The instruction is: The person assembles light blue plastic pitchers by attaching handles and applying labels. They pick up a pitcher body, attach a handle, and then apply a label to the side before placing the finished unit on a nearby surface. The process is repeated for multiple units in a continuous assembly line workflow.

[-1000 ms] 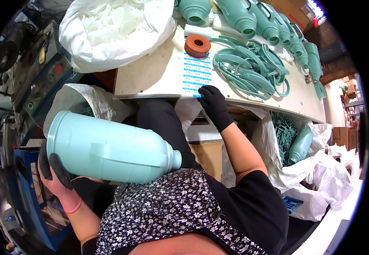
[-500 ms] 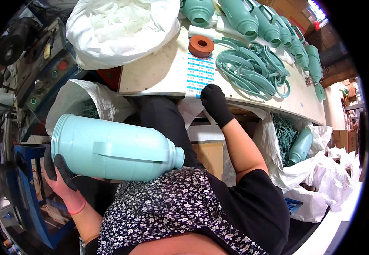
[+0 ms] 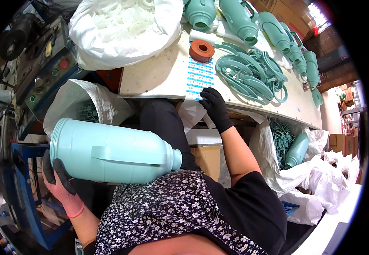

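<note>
A light green plastic thermos casing (image 3: 112,148) lies on its side across my lap, its narrow neck pointing right and its handle facing up. My left hand (image 3: 59,178), in a pink and dark grey glove, is closed around its wide threaded end from below. At the table's near edge, my right hand (image 3: 214,106) in a black glove has its fingers curled at the lower end of a strip of blue and white stickers (image 3: 200,78). The fingertips pinch the strip's edge there. A brown tape-like roll (image 3: 201,51) sits at the strip's far end.
Green plastic handles and straps (image 3: 252,74) lie piled on the worktable (image 3: 150,80), with several green casings (image 3: 239,23) behind. A white sack of translucent rings (image 3: 125,34) stands at far left. Another sack (image 3: 108,104) is below it. At right, a sack holds a casing (image 3: 297,151).
My right hand has shifted slightly down at the sticker strip, and its fingers have loosened from a tighter curl. The casing in my left hand has dipped slightly. One casing at the back appears displaced.
</note>
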A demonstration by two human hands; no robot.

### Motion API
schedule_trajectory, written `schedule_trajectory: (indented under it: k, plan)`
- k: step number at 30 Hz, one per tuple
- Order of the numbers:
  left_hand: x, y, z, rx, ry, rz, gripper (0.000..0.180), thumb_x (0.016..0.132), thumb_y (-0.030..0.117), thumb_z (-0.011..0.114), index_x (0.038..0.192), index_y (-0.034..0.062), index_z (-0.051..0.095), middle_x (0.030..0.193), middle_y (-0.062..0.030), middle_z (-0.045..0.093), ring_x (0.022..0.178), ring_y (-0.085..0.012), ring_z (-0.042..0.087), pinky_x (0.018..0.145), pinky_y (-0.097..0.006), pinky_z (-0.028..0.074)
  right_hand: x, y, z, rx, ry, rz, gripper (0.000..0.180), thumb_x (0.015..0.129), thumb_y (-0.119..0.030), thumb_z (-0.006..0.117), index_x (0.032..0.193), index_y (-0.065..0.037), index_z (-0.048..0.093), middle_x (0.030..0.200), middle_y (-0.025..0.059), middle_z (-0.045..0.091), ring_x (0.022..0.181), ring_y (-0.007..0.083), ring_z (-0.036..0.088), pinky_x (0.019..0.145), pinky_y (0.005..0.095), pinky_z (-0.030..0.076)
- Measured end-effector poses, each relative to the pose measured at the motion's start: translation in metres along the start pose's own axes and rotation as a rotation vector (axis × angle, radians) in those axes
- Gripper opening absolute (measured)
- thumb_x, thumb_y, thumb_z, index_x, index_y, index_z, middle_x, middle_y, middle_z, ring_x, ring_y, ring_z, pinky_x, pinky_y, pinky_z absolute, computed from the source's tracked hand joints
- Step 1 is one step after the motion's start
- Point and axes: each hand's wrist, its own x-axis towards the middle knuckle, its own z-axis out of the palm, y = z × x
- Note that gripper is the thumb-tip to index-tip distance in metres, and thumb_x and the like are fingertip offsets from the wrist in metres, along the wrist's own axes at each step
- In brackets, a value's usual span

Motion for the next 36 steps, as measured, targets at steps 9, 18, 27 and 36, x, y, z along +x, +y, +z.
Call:
schedule_trajectory:
  k: [9, 18, 27, 36]
  plan:
    - [0.002, 0.002, 0.002, 0.057, -0.012, 0.024, 0.033, 0.093, 0.009, 0.057, 0.124, -0.0045, 0.055, 0.118, -0.013, 0.06, 0.1, -0.0193, 0.058, 0.088, -0.031, 0.046, 0.005, -0.025, 0.012, -0.226, 0.083, -0.009, 0.013, 0.074, 0.0, 0.065, 0.084, -0.004, 0.058, 0.093, 0.0133, 0.059, 0.091, 0.0341, 0.057, 0.08, 0.0422, 0.049]
    - [-0.004, 0.012, -0.003, 0.125, 0.028, 0.049, 0.035, 0.093, 0.011, 0.057, 0.123, -0.0047, 0.055, 0.117, -0.0136, 0.06, 0.1, -0.0192, 0.058, 0.088, -0.031, 0.046, -0.011, -0.052, -0.01, -0.11, 0.073, -0.047, 0.012, 0.076, -0.002, 0.062, 0.088, -0.004, 0.061, 0.097, 0.0132, 0.063, 0.094, 0.0329, 0.06, 0.081, 0.0397, 0.049]
    - [0.05, 0.039, 0.034, -0.252, -0.332, 0.152, 0.048, 0.077, -0.01, 0.054, 0.125, -0.0067, 0.053, 0.125, -0.0151, 0.059, 0.117, -0.0234, 0.055, 0.103, -0.034, 0.041, 0.072, -0.23, -0.056, 0.711, -0.475, -0.177, 0.05, 0.089, -0.002, 0.057, 0.137, -0.003, 0.044, 0.102, 0.0125, 0.065, 0.094, 0.0208, 0.063, 0.083, 0.0303, 0.049]
    - [0.043, 0.063, 0.042, -0.162, -0.398, 0.16, 0.049, 0.077, -0.009, 0.056, 0.125, -0.0059, 0.053, 0.125, -0.0155, 0.059, 0.114, -0.0225, 0.057, 0.098, -0.033, 0.045, 0.114, -0.288, -0.028, 0.311, -0.609, -0.555, 0.068, 0.083, -0.019, 0.067, 0.141, -0.002, 0.034, 0.086, 0.0168, 0.061, 0.073, 0.0313, 0.061, 0.068, 0.0407, 0.049]
